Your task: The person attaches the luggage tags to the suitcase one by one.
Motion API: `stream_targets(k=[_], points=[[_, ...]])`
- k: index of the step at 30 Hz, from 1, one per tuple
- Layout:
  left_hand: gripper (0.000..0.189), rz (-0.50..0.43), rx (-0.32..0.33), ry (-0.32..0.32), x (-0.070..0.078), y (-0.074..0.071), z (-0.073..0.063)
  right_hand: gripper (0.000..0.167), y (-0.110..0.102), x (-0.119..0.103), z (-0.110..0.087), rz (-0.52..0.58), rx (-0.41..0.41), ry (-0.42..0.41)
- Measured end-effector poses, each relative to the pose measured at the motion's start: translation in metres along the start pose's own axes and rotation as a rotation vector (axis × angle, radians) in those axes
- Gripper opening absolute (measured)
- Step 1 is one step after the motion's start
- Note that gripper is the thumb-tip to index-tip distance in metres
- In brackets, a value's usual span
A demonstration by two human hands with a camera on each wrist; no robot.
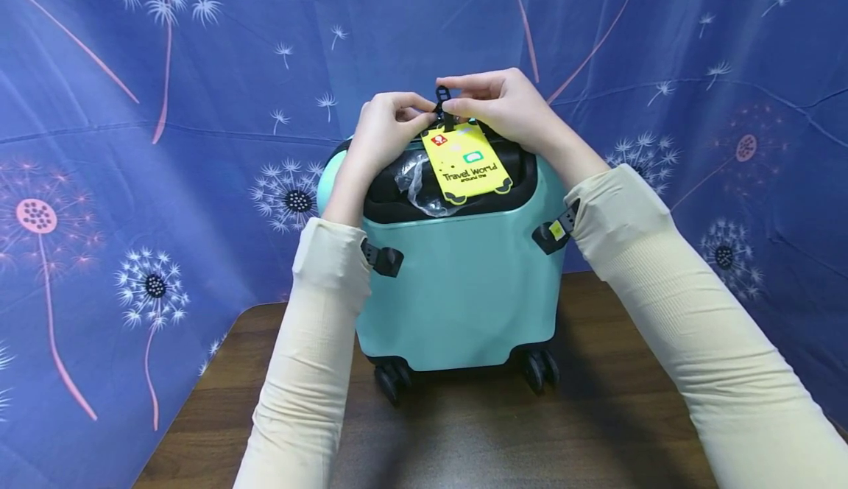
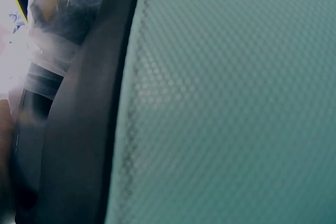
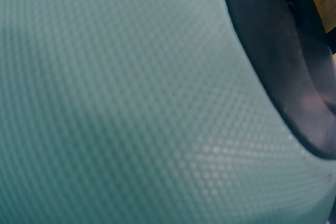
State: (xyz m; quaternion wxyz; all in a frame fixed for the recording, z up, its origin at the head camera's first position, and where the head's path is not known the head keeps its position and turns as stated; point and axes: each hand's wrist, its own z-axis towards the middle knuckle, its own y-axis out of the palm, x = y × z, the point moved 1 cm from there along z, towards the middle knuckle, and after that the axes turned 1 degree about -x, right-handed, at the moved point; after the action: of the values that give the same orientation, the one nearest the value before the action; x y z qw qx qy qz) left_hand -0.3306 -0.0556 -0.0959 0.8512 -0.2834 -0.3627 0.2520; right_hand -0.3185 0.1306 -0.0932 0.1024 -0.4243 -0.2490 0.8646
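Note:
A small mint-green suitcase (image 1: 460,290) stands upright on its wheels, with a black recessed panel at its top. Over that panel hangs a yellow luggage tag (image 1: 467,165) printed "Travel World". Its black strap (image 1: 443,94) rises in a loop at the top of the case. My left hand (image 1: 391,124) pinches the strap from the left, between thumb and fingertips. From the right, my right hand (image 1: 506,106) pinches it too, thumb in front. Both wrist views are filled mostly by the textured green shell (image 2: 226,98) and the black panel edge (image 3: 262,61).
Crumpled clear plastic (image 1: 424,191) lies behind the tag on the black panel. Under the case is a dark brown wooden table (image 1: 457,437). A blue cloth with dandelion prints (image 1: 218,69) hangs close behind. Black wheels (image 1: 539,367) support the case.

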Motion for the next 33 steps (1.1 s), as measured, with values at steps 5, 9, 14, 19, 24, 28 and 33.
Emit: stream_targets(k=[5, 9, 14, 19, 24, 28, 33], points=[[0.020, 0.001, 0.005, 0.010, 0.0008, -0.0001, -0.0007, 0.043, 0.0001, -0.0012, 0.0001, -0.026, -0.013, 0.006], [0.020, 0.000, 0.003, 0.010, 0.0009, -0.0010, -0.0012, 0.043, 0.0001, -0.0018, 0.0004, -0.041, -0.023, 0.005], [0.021, -0.011, -0.005, -0.001, 0.0004, -0.0015, -0.0020, 0.043, 0.0006, -0.0018, 0.0013, -0.049, -0.036, 0.010], [0.021, -0.023, -0.011, -0.001, 0.0002, -0.0014, -0.0023, 0.043, 0.0010, -0.0016, 0.0022, -0.047, -0.045, 0.021], [0.022, -0.054, -0.007, 0.015, -0.0005, -0.0007, -0.0020, 0.043, 0.0003, -0.0019, 0.0025, -0.056, -0.057, 0.035], [0.023, -0.066, -0.008, 0.014, -0.0012, -0.0009, -0.0019, 0.044, -0.0005, -0.0027, 0.0027, -0.070, -0.063, 0.050], [0.024, -0.070, -0.010, -0.004, -0.0027, -0.0016, -0.0014, 0.045, 0.0000, -0.0034, 0.0040, -0.115, -0.076, 0.073]])
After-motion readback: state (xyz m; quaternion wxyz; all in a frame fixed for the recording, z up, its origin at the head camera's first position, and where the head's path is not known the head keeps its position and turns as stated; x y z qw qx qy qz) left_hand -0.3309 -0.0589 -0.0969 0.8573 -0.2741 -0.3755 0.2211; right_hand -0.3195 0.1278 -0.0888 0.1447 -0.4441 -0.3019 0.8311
